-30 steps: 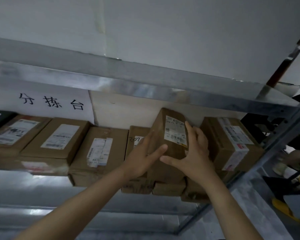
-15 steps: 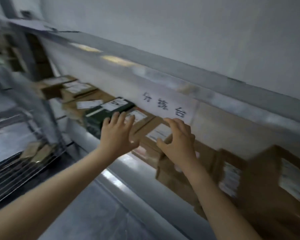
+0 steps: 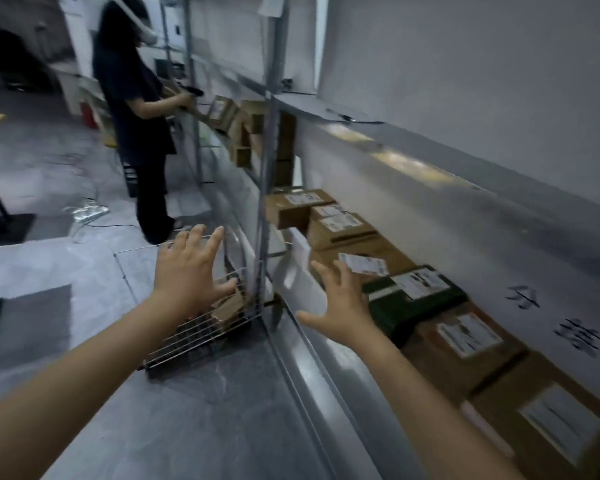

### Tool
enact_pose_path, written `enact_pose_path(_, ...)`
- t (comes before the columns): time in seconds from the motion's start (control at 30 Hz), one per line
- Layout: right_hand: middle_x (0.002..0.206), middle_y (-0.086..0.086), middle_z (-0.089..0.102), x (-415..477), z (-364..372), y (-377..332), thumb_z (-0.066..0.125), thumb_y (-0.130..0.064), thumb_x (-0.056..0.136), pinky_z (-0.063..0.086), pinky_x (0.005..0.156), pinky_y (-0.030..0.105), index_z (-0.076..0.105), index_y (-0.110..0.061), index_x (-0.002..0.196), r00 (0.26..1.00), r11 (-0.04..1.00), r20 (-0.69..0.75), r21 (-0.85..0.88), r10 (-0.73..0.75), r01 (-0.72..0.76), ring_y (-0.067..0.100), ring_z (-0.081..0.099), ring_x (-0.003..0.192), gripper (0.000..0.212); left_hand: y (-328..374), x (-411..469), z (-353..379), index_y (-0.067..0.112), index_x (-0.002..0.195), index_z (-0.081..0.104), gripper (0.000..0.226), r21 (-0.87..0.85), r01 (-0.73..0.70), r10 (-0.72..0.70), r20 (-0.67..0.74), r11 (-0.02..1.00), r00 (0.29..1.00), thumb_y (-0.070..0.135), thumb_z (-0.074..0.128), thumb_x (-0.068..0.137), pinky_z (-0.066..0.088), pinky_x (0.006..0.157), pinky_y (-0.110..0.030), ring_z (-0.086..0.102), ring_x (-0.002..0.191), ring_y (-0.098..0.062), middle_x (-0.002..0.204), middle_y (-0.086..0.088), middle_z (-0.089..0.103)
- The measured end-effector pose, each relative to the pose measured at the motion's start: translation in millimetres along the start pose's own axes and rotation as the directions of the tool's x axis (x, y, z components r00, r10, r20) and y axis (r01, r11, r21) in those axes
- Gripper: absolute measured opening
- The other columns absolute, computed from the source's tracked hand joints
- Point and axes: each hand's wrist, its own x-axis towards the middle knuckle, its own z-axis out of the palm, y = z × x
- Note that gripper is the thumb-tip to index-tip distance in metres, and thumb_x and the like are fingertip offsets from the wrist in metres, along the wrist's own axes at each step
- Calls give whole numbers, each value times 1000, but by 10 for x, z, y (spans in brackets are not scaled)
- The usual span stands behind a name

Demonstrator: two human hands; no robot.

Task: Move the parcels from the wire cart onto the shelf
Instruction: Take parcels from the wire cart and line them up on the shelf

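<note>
Brown cardboard is what waits in the wire cart [image 3: 205, 327], which sits on the grey floor at about 9 o'clock from the shelf post [image 3: 263, 216], low and just beside the shelf's front edge. Both hands are empty and spread, fingers apart and clamped on nothing: the left hand [image 3: 187, 268] hovers over the cart's near rim, the right hand [image 3: 340, 306] hangs in front of the shelf [image 3: 312, 358] lip at roughly 3 o'clock from the left. The step in hand looks to be the reach down for the next parcel, and doing it well means bringing the right hand across to join the left over the basket, lowering both inside the wire walls without snagging a finger on the mesh, and taking a box from two opposite faces, not by a flap. A loose-looking flap of cardboard [image 3: 231, 306] shows at the cart's far corner; the frame is smeared there, so whether it is one parcel or several I cannot tell. Lift straight up and clear of the rim before swinging toward 3 o'clock. On the shelf the parcels already lie in a row, labels up: brown boxes [image 3: 329, 223] toward 12 o'clock, a dark green box [image 3: 413, 303] beside the right hand, more brown ones [image 3: 471, 344] running to 4 o'clock, touching or nearly so. Free space there looks scarce, so choose the gap before lifting. A second person [image 3: 136, 109] stands well apart at 11 o'clock, working at the further shelving.
</note>
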Motion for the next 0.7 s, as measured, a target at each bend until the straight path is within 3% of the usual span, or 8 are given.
enact_pose_path(0.3, 154, 1, -6, 1125, 684, -930, 67, -56, 77, 20, 113, 50, 9, -35, 149, 986, 994, 137, -21, -99, 103, 31, 6, 143, 95, -1296, 283, 196, 25, 148, 20, 92, 64, 207, -213, 112, 976, 970, 67, 55, 75, 34, 102, -49, 33, 133, -32, 152, -11, 24)
enact_pose_path(0.53, 154, 5, -4, 1793, 905, -1228, 64, -57, 78, 20, 115, 49, 10, -32, 150, 971, 980, 161, -64, -175, 187, 31, 10, 142, 94, -1639, 513, 538, 24, 149, 17, 91, 34, 316, -317, 203, 948, 927, 67, 53, 77, 35, 102, -45, 34, 133, -30, 152, -9, 24)
enact_pose_path(0.7, 156, 5, -1, 2423, 1053, -1265, 63, -54, 79, 15, 115, 51, 12, -30, 150, 964, 974, 172, -65, -201, 215, 28, -2, 144, 90, -1835, 951, 839, 25, 149, 16, 93, 59, 349, -354, 214, 935, 910, 68, 54, 75, 33, 105, -44, 31, 135, -30, 151, -9, 26)
